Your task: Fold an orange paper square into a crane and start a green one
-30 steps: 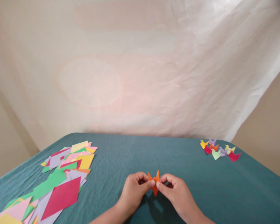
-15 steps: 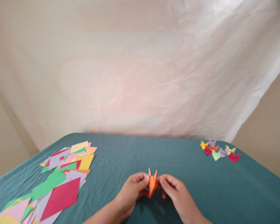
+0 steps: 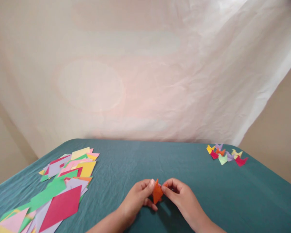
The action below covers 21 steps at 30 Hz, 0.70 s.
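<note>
Between my hands is a small folded orange origami paper (image 3: 157, 193), held just above the table near its front edge. My left hand (image 3: 143, 194) pinches its left side between thumb and fingers. From the right, my right hand (image 3: 176, 190) has thumb and forefinger closed on a narrow orange point that sticks out of the fold. The paper's far side and its lower folds are partly hidden by my fingers.
Loose sheets of coloured paper (image 3: 65, 204) lie spread over the table's left side. Several small folded paper birds (image 3: 222, 159) stand grouped at the back right. A teal cloth (image 3: 126, 161) covers the table, and a pale sheet (image 3: 140, 81) hangs behind it.
The orange paper has turned: two upright points showed before, now a broader face with one peak. My right thumb and forefinger have closed on a point at its right. The view has shifted slightly.
</note>
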Each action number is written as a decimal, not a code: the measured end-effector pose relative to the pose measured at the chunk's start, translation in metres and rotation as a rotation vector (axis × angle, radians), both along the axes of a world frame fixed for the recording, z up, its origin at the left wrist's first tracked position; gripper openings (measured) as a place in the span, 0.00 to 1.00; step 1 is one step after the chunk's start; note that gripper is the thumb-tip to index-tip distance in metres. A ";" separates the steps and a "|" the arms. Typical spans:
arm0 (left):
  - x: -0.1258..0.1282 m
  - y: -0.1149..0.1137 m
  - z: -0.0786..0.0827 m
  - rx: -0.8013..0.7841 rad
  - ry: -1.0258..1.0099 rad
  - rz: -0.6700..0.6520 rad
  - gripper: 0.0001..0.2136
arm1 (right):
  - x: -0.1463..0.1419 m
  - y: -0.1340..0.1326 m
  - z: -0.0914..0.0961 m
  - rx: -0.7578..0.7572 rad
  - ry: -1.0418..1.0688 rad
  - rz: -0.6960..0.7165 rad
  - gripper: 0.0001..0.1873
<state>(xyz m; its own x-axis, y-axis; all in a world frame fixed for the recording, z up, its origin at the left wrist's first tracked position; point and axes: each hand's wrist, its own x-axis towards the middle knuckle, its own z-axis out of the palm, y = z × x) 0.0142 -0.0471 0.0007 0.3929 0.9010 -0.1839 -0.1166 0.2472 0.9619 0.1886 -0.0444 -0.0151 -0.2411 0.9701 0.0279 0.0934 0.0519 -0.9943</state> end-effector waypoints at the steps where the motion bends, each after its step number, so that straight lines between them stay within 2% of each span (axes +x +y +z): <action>1: -0.001 0.001 -0.001 0.044 0.066 0.021 0.19 | 0.000 0.000 -0.001 0.007 -0.041 -0.013 0.15; 5: -0.002 0.000 -0.004 0.170 0.288 0.159 0.14 | -0.002 -0.003 0.000 0.045 -0.106 0.004 0.15; 9: -0.001 0.000 -0.004 0.242 0.320 0.224 0.13 | -0.004 -0.006 0.002 0.088 -0.159 0.006 0.14; 16: 0.000 0.000 -0.007 0.129 0.156 0.133 0.15 | -0.006 -0.011 0.009 0.171 -0.247 -0.002 0.12; 21: -0.001 0.000 -0.004 -0.001 0.036 0.137 0.15 | -0.003 -0.009 0.009 0.131 -0.158 0.035 0.13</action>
<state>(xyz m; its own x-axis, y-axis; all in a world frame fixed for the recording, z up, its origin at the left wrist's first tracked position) 0.0130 -0.0472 -0.0035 0.2590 0.9456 -0.1967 -0.1149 0.2324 0.9658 0.1857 -0.0531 -0.0060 -0.2862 0.9515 0.1126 0.2435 0.1859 -0.9519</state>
